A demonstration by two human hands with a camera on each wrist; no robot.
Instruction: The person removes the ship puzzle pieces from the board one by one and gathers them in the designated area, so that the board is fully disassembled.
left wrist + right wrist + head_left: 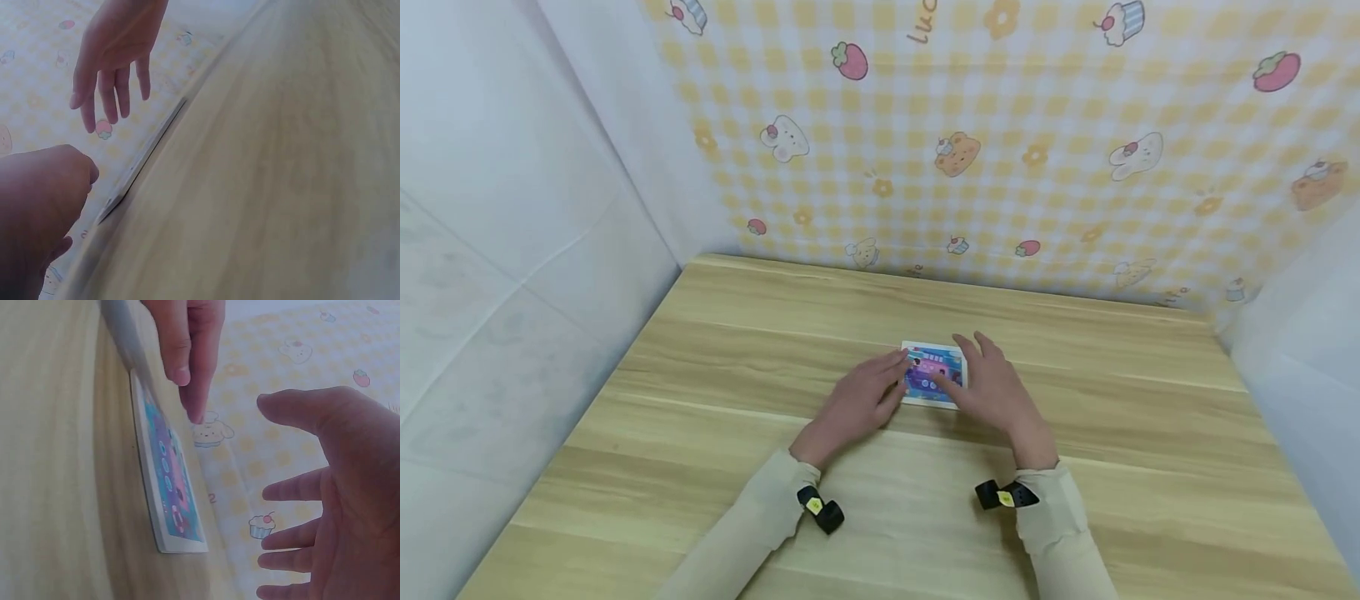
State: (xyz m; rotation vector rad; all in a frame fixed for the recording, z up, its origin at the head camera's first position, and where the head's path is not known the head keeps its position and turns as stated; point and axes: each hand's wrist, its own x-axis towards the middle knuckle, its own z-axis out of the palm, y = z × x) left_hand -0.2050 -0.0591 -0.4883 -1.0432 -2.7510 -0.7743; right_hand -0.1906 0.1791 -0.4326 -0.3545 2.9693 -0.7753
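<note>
A flat rectangular card (928, 375) with a white border and a blue, pink and purple print lies on the wooden table. In the right wrist view the card (169, 469) shows a thin pale edge. My left hand (865, 396) hovers at its left edge, fingers extended toward it; whether they touch it cannot be told. Over the right edge is my right hand (996, 387), its fingers and thumb spread. A gap shows between the right hand (350, 475) and the card in the right wrist view. Neither hand grips anything.
The wood-grain table (700, 467) reaches a yellow checked cloth (910, 192) with cartoon prints at the back. White panels (512, 250) stand at the left and right. Black straps with small devices are on both wrists, over beige sleeves (745, 517).
</note>
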